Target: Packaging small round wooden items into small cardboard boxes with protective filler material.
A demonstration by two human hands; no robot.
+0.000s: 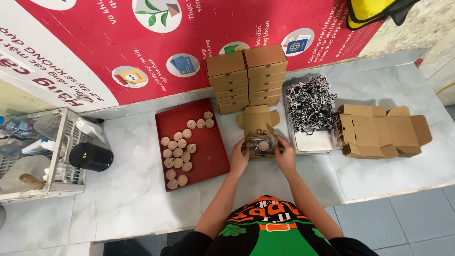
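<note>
You have a single view, from the camera on your head, looking almost straight down over your chest at the white counter (142,199). It sits high enough to take in the counter's whole depth, from its near edge to the red poster (199,33) on the wall behind. Your left hand (239,159) and right hand (286,155) lie near the frame's centre, forearms entering from below

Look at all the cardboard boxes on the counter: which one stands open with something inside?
The small box between both hands, left hand and right hand. Its lid is up with a round item inside; the stacked boxes are closed, the flat boxes unfolded.
</note>
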